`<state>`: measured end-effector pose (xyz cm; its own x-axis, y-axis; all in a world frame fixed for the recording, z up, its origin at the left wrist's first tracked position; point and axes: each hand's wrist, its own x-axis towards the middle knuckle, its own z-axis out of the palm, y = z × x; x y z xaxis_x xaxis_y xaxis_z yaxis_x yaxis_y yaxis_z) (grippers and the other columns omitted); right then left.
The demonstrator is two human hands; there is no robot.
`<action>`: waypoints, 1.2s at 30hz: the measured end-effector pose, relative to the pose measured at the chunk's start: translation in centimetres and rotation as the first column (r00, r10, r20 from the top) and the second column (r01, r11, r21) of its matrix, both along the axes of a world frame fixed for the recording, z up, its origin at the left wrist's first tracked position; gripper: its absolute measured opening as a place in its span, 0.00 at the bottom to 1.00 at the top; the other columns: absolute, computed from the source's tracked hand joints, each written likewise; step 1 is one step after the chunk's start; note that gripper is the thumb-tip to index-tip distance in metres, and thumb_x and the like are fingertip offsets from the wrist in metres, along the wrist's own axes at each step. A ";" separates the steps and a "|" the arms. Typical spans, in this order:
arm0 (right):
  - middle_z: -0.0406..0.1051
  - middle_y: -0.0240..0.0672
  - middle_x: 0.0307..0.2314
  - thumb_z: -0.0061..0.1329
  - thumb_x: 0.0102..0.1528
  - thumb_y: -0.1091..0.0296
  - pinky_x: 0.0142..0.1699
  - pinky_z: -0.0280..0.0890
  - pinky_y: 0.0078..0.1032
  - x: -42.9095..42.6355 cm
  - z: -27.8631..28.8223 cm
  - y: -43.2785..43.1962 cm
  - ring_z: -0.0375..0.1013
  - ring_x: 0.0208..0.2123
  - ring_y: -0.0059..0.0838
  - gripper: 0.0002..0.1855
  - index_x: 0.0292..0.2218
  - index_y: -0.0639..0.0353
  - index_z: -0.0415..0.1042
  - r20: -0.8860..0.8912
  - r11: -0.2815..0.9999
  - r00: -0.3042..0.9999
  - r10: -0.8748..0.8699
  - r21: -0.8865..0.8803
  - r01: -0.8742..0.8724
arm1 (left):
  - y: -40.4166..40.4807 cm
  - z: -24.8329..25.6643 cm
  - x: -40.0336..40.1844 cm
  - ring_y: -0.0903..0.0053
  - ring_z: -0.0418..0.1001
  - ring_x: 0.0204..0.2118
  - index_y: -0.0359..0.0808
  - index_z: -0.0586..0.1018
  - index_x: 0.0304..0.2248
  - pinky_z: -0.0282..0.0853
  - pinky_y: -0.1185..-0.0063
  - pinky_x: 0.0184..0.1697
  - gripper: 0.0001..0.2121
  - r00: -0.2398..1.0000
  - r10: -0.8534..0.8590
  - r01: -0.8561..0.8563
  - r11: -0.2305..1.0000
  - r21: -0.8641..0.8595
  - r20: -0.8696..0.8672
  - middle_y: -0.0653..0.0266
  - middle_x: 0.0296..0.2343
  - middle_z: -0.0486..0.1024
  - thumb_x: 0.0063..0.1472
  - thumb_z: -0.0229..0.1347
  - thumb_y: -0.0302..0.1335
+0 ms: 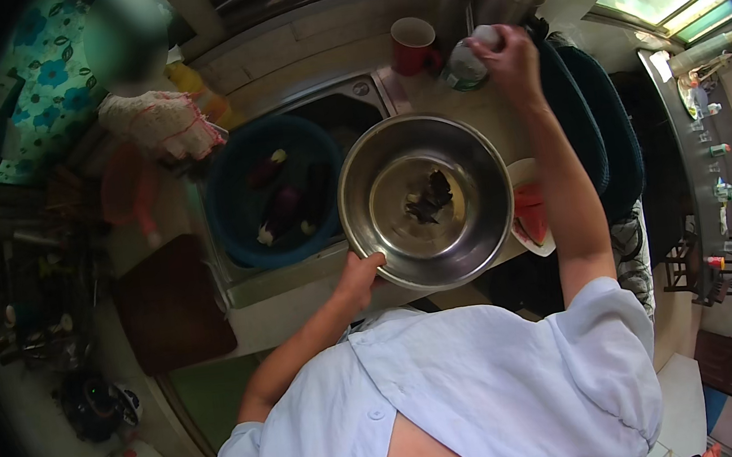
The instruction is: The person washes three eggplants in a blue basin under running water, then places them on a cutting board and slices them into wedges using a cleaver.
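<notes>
My left hand point(361, 278) grips the near left rim of a wide stainless steel bowl point(435, 275), thumb over the edge. Some dark, wrinkled pieces point(430, 201) lie at the bowl's bottom. Beyond the bowl at the upper right, my right hand point(508, 53) has its fingers on the whitish top of a clear container point(466, 70); whether the container rests on the counter is unclear. A red mug point(413, 47) stands just left of it. In the sink area, left of the bowl, a blue basin point(224, 234) holds several purple eggplants point(282, 209).
A white plate point(543, 248) with watermelon slices point(531, 213) lies right of the bowl. Dark blue trays or baskets point(608, 126) stand beyond my right forearm. A brown board point(172, 308), an orange-red dipper point(127, 184) and a cloth point(154, 124) are at the left.
</notes>
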<state>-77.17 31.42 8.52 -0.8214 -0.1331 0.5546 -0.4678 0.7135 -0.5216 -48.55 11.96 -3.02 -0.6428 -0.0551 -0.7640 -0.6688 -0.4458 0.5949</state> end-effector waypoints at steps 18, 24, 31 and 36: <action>0.66 0.39 0.25 0.57 0.39 0.54 0.34 0.62 0.26 -1.1 -3.6 11.6 0.67 0.28 0.32 0.23 0.33 0.63 0.71 0.115 0.972 0.968 -0.224 0.099 0.213 | 1.8 -2.1 -10.7 0.70 0.70 0.32 0.29 0.69 0.33 0.74 0.73 0.34 0.08 0.993 0.063 -0.052 0.992 0.111 -0.099 0.59 0.32 0.68 0.52 0.49 0.23; 0.68 0.29 0.24 0.57 0.42 0.57 0.30 0.60 0.17 -0.7 -4.1 13.9 0.65 0.24 0.17 0.24 0.39 0.59 0.69 0.367 0.991 0.923 -0.121 -0.009 0.133 | 1.9 -0.6 -8.6 0.75 0.69 0.39 0.33 0.68 0.41 0.70 0.76 0.38 0.20 0.974 0.111 -0.073 0.979 0.188 -0.200 0.61 0.37 0.69 0.51 0.56 0.36; 0.68 0.27 0.25 0.57 0.42 0.55 0.25 0.58 0.14 -0.8 -2.8 14.2 0.64 0.22 0.14 0.29 0.43 0.60 0.67 0.394 0.981 0.900 -0.189 0.027 0.195 | -7.1 -5.7 -4.3 0.73 0.69 0.40 0.36 0.69 0.43 0.65 0.78 0.43 0.17 0.839 -0.244 -0.231 0.650 -0.724 -0.487 0.61 0.38 0.70 0.52 0.53 0.27; 0.69 0.30 0.27 0.51 0.48 0.55 0.28 0.61 0.14 2.4 1.8 14.4 0.66 0.23 0.16 0.27 0.45 0.62 0.65 -0.114 0.902 0.943 -0.312 0.276 0.332 | -17.4 -5.8 -7.9 0.58 0.62 0.47 0.40 0.69 0.44 0.60 0.70 0.48 0.20 0.784 -0.539 -0.321 0.075 -0.944 -0.309 0.56 0.42 0.67 0.48 0.54 0.27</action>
<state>-74.72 45.84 10.28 -0.8098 -0.0289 0.5860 -0.2132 0.9450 -0.2480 -56.45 -5.44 -8.82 -0.8925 -0.2988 0.3378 -0.0647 0.8261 0.5598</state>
